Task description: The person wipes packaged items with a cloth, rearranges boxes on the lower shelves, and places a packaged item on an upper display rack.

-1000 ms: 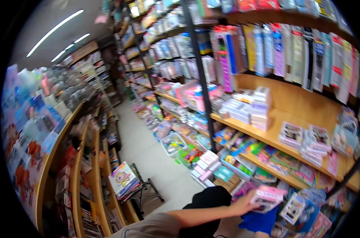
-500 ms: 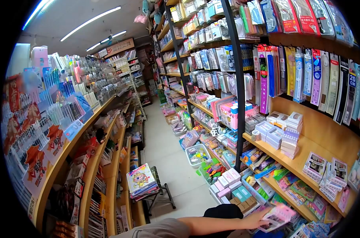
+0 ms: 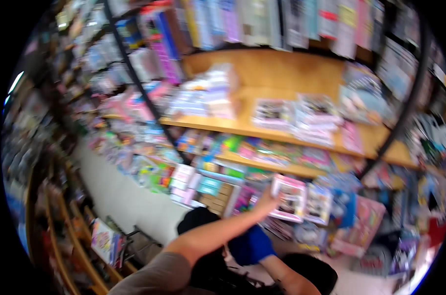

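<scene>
My left hand (image 3: 270, 200) reaches out from a grey sleeve and grips a pink-and-white flat box (image 3: 289, 198) by its left edge. Dark shapes show on the box face, but blur hides what they are. My right hand, low in the middle, is covered by something bright blue (image 3: 252, 246), a glove or a cloth; its fingers cannot be made out. Just right of the held box is a similar package with a pale lilac border (image 3: 317, 203). Like-looking boxes (image 3: 272, 114) lie on the wooden shelf (image 3: 262, 129) above.
Small white and lilac boxes (image 3: 217, 93) are stacked on the shelf. Below stand bins with pink, teal and brown cartons (image 3: 218, 194). Packaged goods crowd the lower right. A stool with books (image 3: 105, 241) stands in the aisle (image 3: 115, 174) at left. Dark uprights frame the shelf.
My view has swung right and down, toward the shelf. My left hand still holds the pink-and-white box, now nearer the middle. My right forearm and the blue covering have come into view.
</scene>
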`<state>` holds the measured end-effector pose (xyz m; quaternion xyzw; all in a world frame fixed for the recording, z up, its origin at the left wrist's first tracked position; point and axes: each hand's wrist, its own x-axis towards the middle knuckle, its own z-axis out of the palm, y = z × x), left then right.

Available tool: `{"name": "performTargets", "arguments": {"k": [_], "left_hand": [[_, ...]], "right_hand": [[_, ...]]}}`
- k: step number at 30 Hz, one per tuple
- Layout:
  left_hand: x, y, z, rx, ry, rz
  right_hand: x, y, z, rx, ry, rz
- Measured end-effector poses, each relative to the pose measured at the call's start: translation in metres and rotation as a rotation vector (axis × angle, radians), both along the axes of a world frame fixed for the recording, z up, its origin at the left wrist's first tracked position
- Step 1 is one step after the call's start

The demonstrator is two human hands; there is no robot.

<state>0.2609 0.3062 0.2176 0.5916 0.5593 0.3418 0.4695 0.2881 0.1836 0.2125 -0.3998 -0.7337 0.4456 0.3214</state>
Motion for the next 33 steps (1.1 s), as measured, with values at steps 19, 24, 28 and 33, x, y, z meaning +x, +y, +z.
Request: {"name": "performTargets", "arguments": {"k": [19,24,28,33], "left_hand": [[0.107,0.011,-0.05,0.284,0.321,-0.264],[0.091,0.018,-0.077,0.173,0.162,-0.311],[0.095,0.015,-0.068,0.027,-0.047,-0.362],[0.085,0.014,-0.055,0.105,-0.133,-0.347]], "right_hand": [[0.036,-0.01,-0.016,0.138,-0.409,-0.131],[0.04,-0.012,-0.003,0.146,-0.423,-0.16],[0.046,-0.011,0.025,0.188,-0.42,-0.132],[0.032,0.001,-0.035,0.189,-0.219,-0.283]]}}
